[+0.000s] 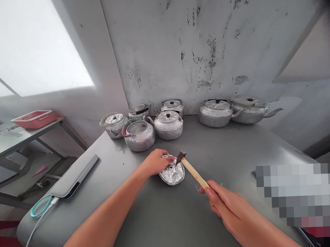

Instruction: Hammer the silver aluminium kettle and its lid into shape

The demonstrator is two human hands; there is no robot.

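- Left hand (155, 162) is curled over the far-left edge of the lid (172, 174), fingers pinching its rim and pressing it down on the grey table (171, 218).
- Right hand (221, 203), near-right of the lid, is wrapped tight round the low end of the hammer (190, 168). The hammer's head sits at the lid's far edge; touching or just above, can't tell.
- The lid looks like thin, dimpled, shiny metal, so I'd guess it's light, stiff-ish, easy to dent and a bit slippery. The rim seems the sensible spot to grip.
- Just behind the lid is an open kettle (139, 135) with no top on. I can't see anything inside it.
- Right beside that one, also behind the lid, is a lidded kettle (168, 125). More covered ones stand along the wall, and their contents are hidden.
- Well left of the lid there's a flat device (74, 176) with a teal cable (40, 207).
- Further left is a pink tray (33, 119) on a side table; can't tell what's in it.
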